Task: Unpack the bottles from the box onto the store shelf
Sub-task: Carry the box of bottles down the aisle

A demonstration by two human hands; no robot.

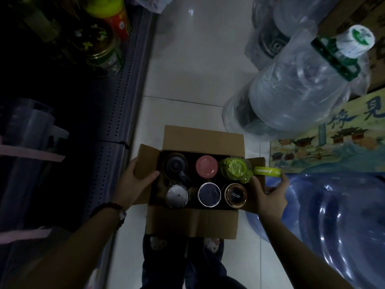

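Note:
An open cardboard box is held above the pale floor, flaps spread. Several bottles stand upright inside, seen from above: a dark-lidded one, a pink lid, a green lid in plastic wrap, a silver lid, a dark lid with a pale rim and a gold-rimmed lid. My left hand grips the box's left flap. My right hand grips the right flap, beside the green bottle's strap. The store shelf runs dark along the left.
Jars and a red-and-yellow can stand on the shelf's upper left. Large water jugs in plastic crowd the right, a blue one beside my right arm. A printed carton lies at right. My feet are below the box.

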